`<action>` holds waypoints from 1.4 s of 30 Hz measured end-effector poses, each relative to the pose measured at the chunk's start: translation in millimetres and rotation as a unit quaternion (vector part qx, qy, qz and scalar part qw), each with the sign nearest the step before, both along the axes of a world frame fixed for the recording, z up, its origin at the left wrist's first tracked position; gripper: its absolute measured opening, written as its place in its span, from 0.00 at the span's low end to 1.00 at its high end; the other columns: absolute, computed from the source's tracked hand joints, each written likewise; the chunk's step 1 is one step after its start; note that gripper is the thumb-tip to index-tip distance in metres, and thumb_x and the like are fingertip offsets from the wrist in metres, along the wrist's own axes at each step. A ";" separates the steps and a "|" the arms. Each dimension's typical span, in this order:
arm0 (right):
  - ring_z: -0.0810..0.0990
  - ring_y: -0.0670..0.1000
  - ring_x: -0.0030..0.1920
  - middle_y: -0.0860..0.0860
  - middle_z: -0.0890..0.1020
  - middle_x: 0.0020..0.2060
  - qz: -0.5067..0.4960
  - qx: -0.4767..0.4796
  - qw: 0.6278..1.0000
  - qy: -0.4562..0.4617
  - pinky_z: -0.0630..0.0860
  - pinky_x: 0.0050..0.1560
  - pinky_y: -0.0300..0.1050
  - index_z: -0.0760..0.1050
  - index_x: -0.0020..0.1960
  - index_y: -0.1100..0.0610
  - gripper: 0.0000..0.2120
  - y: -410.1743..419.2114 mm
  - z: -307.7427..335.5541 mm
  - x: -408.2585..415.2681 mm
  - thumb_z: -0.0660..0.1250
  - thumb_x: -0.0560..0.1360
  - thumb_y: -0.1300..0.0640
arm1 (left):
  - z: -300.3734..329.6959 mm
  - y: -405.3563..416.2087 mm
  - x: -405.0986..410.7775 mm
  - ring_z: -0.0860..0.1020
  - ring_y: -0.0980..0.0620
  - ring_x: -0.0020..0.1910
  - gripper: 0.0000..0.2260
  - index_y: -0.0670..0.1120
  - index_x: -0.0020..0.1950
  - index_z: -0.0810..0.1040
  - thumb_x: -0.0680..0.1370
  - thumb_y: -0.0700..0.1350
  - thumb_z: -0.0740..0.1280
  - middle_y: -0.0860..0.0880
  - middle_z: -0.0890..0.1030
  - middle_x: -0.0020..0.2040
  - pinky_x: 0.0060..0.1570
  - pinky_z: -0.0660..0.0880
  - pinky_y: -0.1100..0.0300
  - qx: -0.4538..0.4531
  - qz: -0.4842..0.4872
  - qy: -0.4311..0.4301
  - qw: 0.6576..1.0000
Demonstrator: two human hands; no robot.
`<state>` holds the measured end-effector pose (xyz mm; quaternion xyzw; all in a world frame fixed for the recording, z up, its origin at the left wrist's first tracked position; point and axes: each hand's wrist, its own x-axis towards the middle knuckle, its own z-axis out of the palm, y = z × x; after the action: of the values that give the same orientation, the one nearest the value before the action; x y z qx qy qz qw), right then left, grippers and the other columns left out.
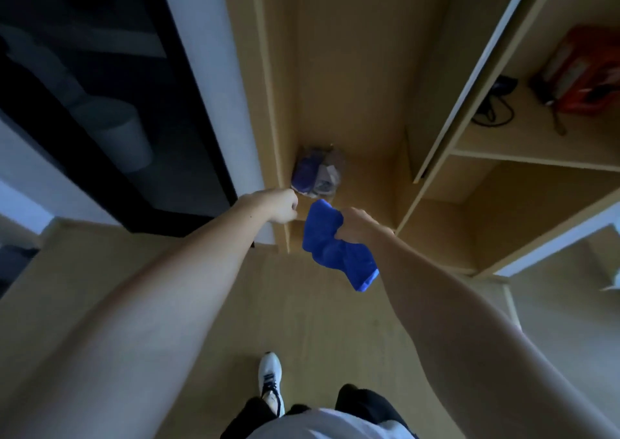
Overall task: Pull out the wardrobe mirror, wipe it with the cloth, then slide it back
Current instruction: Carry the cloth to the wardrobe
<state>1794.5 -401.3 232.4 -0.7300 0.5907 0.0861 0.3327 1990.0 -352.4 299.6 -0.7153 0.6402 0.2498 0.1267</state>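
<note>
Both your arms reach toward the open wardrobe (pixel 349 69), cloth in hand.

Your right hand (pixel 357 225) is closed round the blue cloth (pixel 330 247), which hangs in front of the wardrobe's floor. Your left hand (pixel 281 205), fingers curled, is at the wardrobe's left panel edge (pixel 268 103); you cannot tell whether it grips it. A bag (pixel 317 173) lies inside the wardrobe, just behind that hand.
</note>
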 end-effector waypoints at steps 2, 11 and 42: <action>0.79 0.54 0.47 0.50 0.78 0.47 -0.016 -0.017 1.000 0.016 0.79 0.49 0.52 0.73 0.58 0.50 0.18 -15.4 9.9 -3.1 0.66 0.69 0.49 | 8.0 -30.4 5.6 0.80 0.43 0.46 0.07 0.50 0.40 0.75 0.75 0.49 0.60 0.48 0.79 0.46 0.54 0.77 0.46 -0.010 -0.034 0.003 0.999; 0.78 0.52 0.44 0.50 0.76 0.44 -0.161 -0.109 0.980 0.037 0.79 0.46 0.50 0.71 0.56 0.51 0.13 -60.9 75.6 -56.5 0.69 0.73 0.53 | 66.6 -129.4 -39.6 0.79 0.45 0.47 0.08 0.53 0.41 0.74 0.79 0.49 0.61 0.49 0.77 0.48 0.53 0.78 0.45 -0.089 -0.197 0.021 0.976; 0.78 0.54 0.43 0.49 0.78 0.44 -0.275 -0.165 0.947 0.023 0.77 0.42 0.50 0.73 0.59 0.48 0.17 -296.6 80.9 -403.7 0.58 0.73 0.58 | 46.2 -373.7 -416.5 0.75 0.45 0.50 0.02 0.48 0.52 0.71 0.81 0.44 0.60 0.47 0.72 0.54 0.53 0.75 0.48 -0.077 -0.235 0.026 0.969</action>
<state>1390.8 -697.9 313.3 -0.5814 0.7821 -0.0910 0.2049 1573.5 -726.1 345.8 -0.5455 0.8109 0.1813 0.1096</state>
